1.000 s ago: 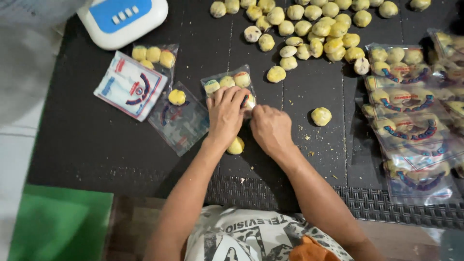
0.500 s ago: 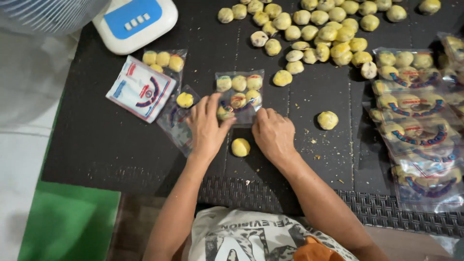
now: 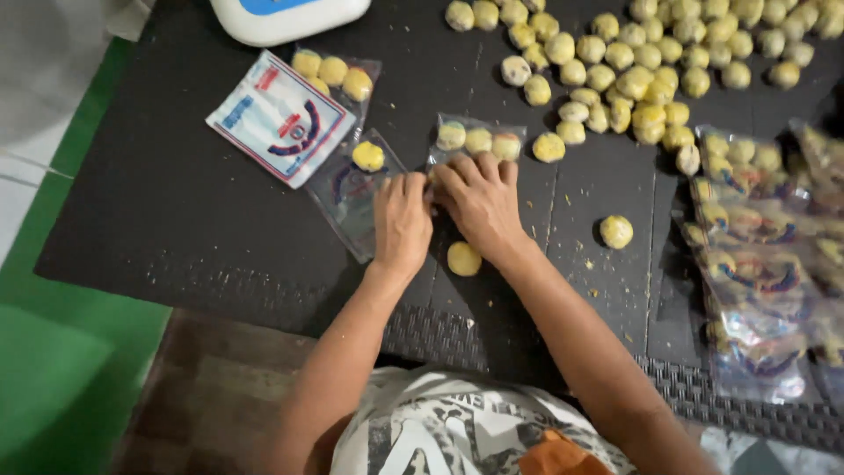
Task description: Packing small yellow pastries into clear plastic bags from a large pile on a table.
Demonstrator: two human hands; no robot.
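Observation:
My left hand (image 3: 402, 222) and my right hand (image 3: 480, 205) meet on the near end of a small clear plastic bag (image 3: 476, 142) that holds three round yellow pastries in a row. Both hands press or grip the bag's open end; the fingers cover it. One loose yellow pastry (image 3: 463, 259) lies on the black mat just below my right hand, between my wrists. Left of my left hand lies another clear bag (image 3: 347, 194) with a single pastry (image 3: 368, 157) in it.
A heap of several loose pastries (image 3: 633, 79) covers the far side of the black mat (image 3: 176, 211). A lone pastry (image 3: 616, 231) sits at the right. Filled bags (image 3: 756, 229) are stacked at the right edge. A printed bag stack (image 3: 278, 117) and a white-blue scale (image 3: 290, 16) lie far left.
My two hands have closed in together on the near end of the three-pastry bag. The view has shifted, so everything sits further right and lower in frame.

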